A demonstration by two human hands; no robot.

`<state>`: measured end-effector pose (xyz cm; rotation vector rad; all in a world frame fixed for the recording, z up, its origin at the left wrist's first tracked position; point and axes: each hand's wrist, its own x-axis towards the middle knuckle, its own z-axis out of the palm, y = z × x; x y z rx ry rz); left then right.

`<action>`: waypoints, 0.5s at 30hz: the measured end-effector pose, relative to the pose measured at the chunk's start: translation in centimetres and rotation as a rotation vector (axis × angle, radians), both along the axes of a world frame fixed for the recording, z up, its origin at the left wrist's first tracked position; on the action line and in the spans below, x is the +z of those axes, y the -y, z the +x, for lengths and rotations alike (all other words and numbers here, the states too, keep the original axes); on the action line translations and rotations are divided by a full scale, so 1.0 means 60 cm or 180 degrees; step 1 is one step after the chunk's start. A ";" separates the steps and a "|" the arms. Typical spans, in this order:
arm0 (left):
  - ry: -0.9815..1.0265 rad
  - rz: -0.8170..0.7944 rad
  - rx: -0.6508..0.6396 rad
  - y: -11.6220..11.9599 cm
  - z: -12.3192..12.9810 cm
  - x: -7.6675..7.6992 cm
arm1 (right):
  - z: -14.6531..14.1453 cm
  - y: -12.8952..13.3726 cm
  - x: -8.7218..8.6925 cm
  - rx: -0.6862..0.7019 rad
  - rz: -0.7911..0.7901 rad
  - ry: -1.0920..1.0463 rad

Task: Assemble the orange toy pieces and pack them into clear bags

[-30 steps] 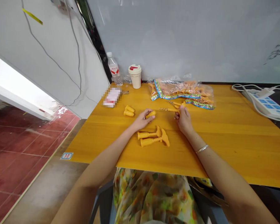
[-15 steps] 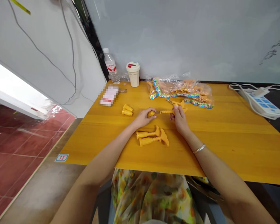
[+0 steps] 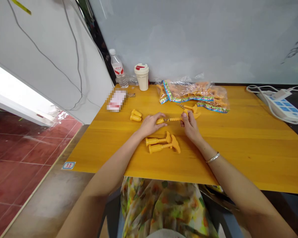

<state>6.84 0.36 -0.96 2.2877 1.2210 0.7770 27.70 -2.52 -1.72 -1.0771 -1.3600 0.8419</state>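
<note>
My left hand [image 3: 151, 125] grips a short yellow plastic cap [image 3: 160, 121] between its thumb and fingers. My right hand [image 3: 190, 126] pinches a slim orange beaded rod [image 3: 173, 119], which runs across to the cap with a small metal chain at the join. Below my hands, two orange hammer-shaped plastic pieces [image 3: 160, 144] lie side by side on the table. To the left of my left hand rest two loose yellow caps [image 3: 136, 115]. Just beyond my right hand lies another orange piece with a chain [image 3: 190, 107].
A clear bag of orange pieces with colourful strips [image 3: 193, 95] lies at the table's far edge. A water bottle [image 3: 117, 68], a cream cup [image 3: 141, 77] and a pixelated pink packet [image 3: 116, 100] stand far left. A power strip [image 3: 281, 107] sits far right.
My hands have drawn closer, and the yellow cap and the beaded rod, apart a second ago, now meet in a line between them. The view has shifted slightly.
</note>
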 end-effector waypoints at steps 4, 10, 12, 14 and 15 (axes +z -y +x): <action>0.0234 -0.0053 -0.0120 0.006 0.005 -0.003 | -0.004 0.009 -0.001 0.0130 0.0023 0.0143; 0.0162 -0.0193 -0.0332 0.010 0.001 -0.004 | -0.003 0.018 0.006 0.0309 0.0289 0.0710; 0.0214 -0.0203 -0.0369 0.013 0.001 -0.004 | -0.007 0.021 0.006 0.0374 0.0254 0.0664; 0.0250 -0.0116 -0.0320 0.017 0.003 -0.003 | -0.013 0.023 0.006 0.0432 0.0095 0.0422; 0.0227 -0.0036 -0.0280 0.019 0.004 -0.003 | -0.017 0.025 0.006 0.0470 -0.0015 0.0271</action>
